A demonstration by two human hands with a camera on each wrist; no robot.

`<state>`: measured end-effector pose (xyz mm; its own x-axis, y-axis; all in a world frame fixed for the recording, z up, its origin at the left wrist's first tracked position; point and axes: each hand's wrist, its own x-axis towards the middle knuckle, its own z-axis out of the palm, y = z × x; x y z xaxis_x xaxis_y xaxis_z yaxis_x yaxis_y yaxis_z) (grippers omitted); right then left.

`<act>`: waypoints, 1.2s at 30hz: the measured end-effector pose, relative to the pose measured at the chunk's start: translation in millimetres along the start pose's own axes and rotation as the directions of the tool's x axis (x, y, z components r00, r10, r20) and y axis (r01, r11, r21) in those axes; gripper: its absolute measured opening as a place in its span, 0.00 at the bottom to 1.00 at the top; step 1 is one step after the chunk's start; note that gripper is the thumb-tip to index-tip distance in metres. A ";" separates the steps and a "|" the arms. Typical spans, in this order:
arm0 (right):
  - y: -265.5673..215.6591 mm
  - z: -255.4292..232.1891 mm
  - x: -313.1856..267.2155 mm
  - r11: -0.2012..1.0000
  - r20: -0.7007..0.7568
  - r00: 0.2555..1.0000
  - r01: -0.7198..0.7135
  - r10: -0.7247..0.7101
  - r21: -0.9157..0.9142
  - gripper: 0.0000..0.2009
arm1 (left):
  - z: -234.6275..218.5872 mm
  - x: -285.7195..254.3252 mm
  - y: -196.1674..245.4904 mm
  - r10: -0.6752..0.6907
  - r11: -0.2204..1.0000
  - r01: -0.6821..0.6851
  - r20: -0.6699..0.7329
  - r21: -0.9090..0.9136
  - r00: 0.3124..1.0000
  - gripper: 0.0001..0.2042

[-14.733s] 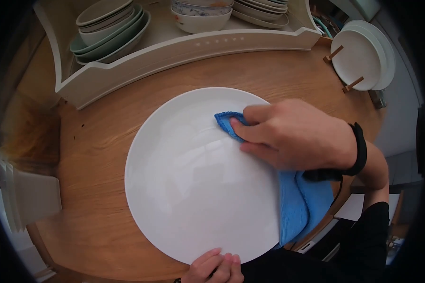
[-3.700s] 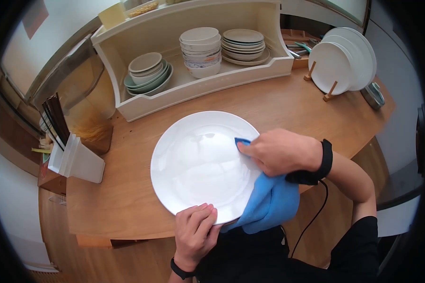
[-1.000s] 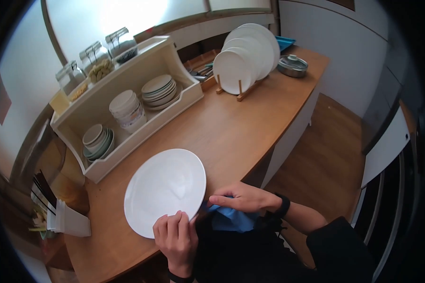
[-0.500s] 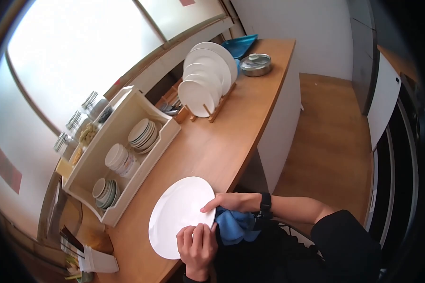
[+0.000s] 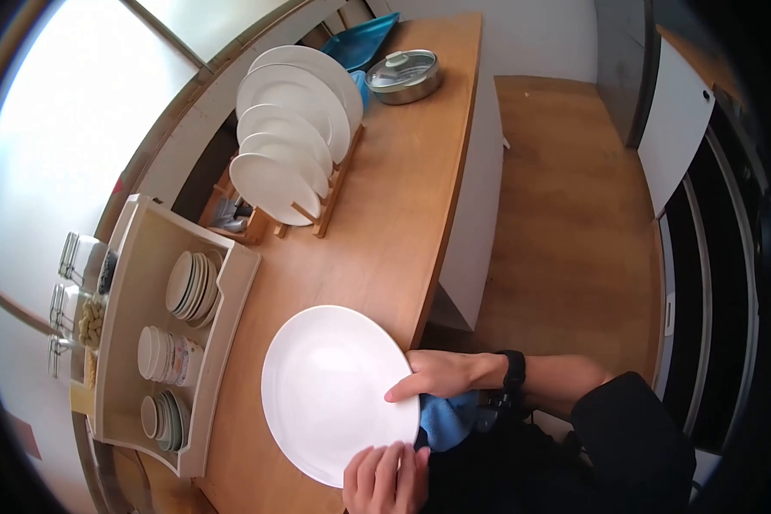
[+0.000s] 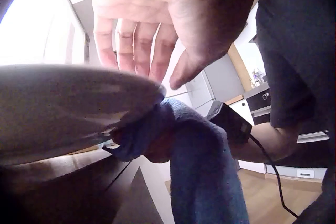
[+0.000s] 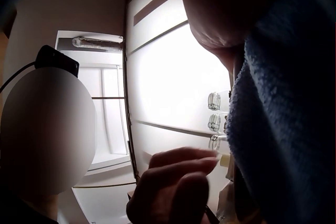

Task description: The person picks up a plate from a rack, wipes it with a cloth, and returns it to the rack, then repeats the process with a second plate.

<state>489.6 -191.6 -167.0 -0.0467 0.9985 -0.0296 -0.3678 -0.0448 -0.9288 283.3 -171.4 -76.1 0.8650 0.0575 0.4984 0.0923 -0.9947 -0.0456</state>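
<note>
The plate [image 5: 338, 394] lies at the near edge of the counter [image 5: 385, 223], partly over the edge. The right hand [image 5: 437, 374] pinches its right rim, thumb on top, with the blue cloth [image 5: 447, 420] bunched under the rim in the same hand. The left hand [image 5: 388, 478] rests on the near rim with straight fingers; in the left wrist view they lie flat on top, not curled. I judge that the wiping is finished and the lifting begins. The next move needs a firm hold from both sides, then a carry to the rack [image 5: 330, 193], where other plates [image 5: 287, 128] stand upright.
</note>
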 end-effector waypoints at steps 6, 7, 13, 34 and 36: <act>-23.6 -35.7 -29.4 0.951 -0.168 0.938 0.310 -0.304 0.008 0.24 | -8.3 -24.7 9.8 0.000 1.000 -0.001 -0.056 -0.018 0.998 0.10; -24.6 -41.9 -33.5 0.927 -0.247 0.894 0.371 -0.374 -0.060 0.20 | -4.3 -26.8 7.2 -0.037 0.999 0.037 -0.025 0.001 0.999 0.10; -74.5 -91.0 -40.5 0.605 -0.434 0.421 0.534 -0.796 -0.591 0.13 | 9.6 -32.8 -9.2 -0.302 0.953 0.286 0.208 0.104 0.930 0.15; -192.0 -259.9 56.0 0.254 -0.202 0.242 0.212 -0.949 -0.944 0.15 | 50.1 -38.7 -27.9 -0.397 0.914 0.368 0.178 0.174 0.901 0.14; -194.6 -263.7 64.8 0.227 -0.182 0.283 0.136 -0.942 -0.964 0.16 | 50.3 -38.7 -29.4 -0.390 0.918 0.364 0.188 0.160 0.901 0.14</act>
<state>803.1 -109.7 -85.5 0.5025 0.3303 0.7990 0.8055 0.1568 -0.5714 271.9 -140.1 -137.6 0.8365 0.4559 0.3040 0.4782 -0.8782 0.0010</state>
